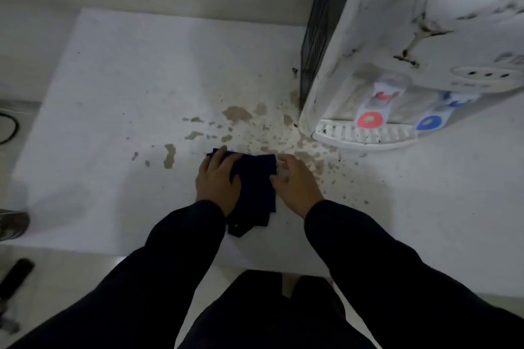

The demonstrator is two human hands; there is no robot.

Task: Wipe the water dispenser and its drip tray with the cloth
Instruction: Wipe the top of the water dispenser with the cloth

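A dark blue cloth (pixel 256 187) lies folded on the white table (pixel 113 93), near its front edge. My left hand (pixel 217 181) rests flat on the cloth's left part, fingers spread. My right hand (pixel 296 183) touches the cloth's right edge with curled fingers that seem to pinch it. The white water dispenser (pixel 397 37), streaked with dark grime, stands at the table's far right. Its red tap (pixel 370 119) and blue tap (pixel 429 123) hang over the white slatted drip tray (pixel 365 133), which carries dark specks.
Brown stains and splatter (pixel 255 127) cover the table between the cloth and the dispenser. A black wire grille (pixel 317 28) runs along the dispenser's back side. At the left edge are a black cable (pixel 10 127), a metallic object (pixel 12 224) and a dark handle (pixel 14 278).
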